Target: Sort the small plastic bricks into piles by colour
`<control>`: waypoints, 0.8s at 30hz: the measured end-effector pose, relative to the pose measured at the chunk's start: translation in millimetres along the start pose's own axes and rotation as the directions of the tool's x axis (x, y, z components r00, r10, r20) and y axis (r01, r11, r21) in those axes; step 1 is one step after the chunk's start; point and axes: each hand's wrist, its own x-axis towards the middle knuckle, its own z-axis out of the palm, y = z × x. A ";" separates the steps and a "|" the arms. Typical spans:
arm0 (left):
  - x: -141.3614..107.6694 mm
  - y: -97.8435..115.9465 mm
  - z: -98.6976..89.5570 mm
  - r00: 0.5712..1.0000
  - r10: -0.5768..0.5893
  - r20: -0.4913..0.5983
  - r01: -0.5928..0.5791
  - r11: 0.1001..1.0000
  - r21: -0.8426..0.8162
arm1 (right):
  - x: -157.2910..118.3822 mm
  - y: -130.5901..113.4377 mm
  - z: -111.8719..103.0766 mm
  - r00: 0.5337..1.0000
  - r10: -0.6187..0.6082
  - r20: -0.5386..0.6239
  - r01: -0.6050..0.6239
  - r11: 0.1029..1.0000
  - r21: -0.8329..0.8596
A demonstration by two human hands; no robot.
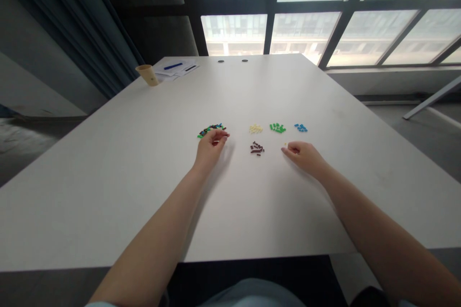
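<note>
My left hand (212, 146) is pinched closed at the near side of a mixed pile of small building bricks (209, 129), partly covering it. A small brown brick (227, 135) shows at its fingertips. My right hand (301, 152) is curled closed low over the table, its thumb beside a tiny yellow piece (285, 144); whatever its fingers may hold is hidden. Between the hands lies a group of dark brown bricks (257, 149). Beyond them, sorted by colour, are pale yellow pieces (255, 128), green bricks (277, 127) and blue bricks (301, 127).
The white table (237, 211) stretches away toward large windows. At its far left stand a tan paper cup (147, 76) and papers (176, 68) with a blue pen (173, 66) on top. Two round grey discs (221, 61) sit near the far edge.
</note>
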 end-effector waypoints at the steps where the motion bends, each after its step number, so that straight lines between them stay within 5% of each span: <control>1: -4.3 4.4 6.6 0.999 -0.024 0.036 0.028 0.995 -0.094 | -0.3 -0.3 0.3 1.000 0.000 0.005 0.000 1.000 0.002; 8: -38.2 41.8 34.4 0.960 -0.085 0.268 0.165 0.943 -0.290 | -2.1 -1.6 1.8 0.999 -0.010 0.045 0.009 1.000 0.009; 24: -57.9 61.8 35.2 0.964 0.056 0.261 -0.006 0.982 -0.186 | -2.5 -3.5 1.2 0.998 -0.012 0.057 0.011 1.000 0.006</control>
